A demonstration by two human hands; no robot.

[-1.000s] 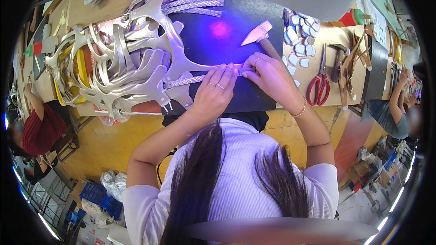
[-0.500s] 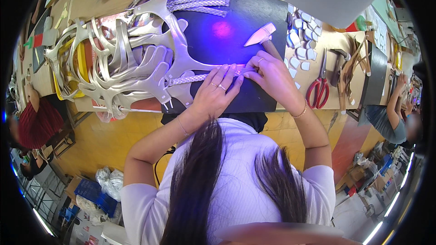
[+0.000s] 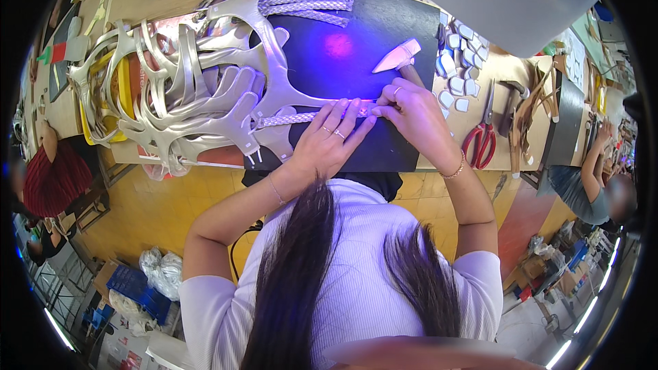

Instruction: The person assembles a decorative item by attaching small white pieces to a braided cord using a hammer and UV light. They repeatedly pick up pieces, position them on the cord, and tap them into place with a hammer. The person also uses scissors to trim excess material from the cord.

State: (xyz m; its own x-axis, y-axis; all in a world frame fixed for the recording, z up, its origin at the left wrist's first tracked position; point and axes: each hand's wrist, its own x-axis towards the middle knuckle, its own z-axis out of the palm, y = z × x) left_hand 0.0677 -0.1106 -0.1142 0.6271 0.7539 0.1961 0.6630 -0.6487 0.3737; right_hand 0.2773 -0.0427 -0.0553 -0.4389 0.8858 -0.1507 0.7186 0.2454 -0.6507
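My left hand [image 3: 325, 138] lies flat with its fingers outstretched, pressing on a narrow silver strap [image 3: 312, 101] of a branching silver leather piece [image 3: 274, 75]. Under the same fingers runs a braided silver strip [image 3: 284, 120]. My right hand [image 3: 419, 120] pinches at the strap's right end with thumb and forefinger, close to my left fingertips. The pinched edge is mostly hidden by the fingers. Both hands are over a black mat [image 3: 312, 48] lit by a blue-violet glow. Just beyond my right hand lies a hammer [image 3: 396, 56], its handle partly hidden.
More silver leather pieces [image 3: 185, 96] are heaped at the left. Braided strips [image 3: 308, 3] lie at the back. To the right are small pale pieces [image 3: 456, 85], red-handled scissors [image 3: 481, 140] and brown strips [image 3: 531, 113]. A grey-white panel [image 3: 500, 0] overhangs the back right.
My right fingers have shifted very slightly at the strap's end, still pinching. My left hand stays pressed on the strap. The whole view has moved a little.
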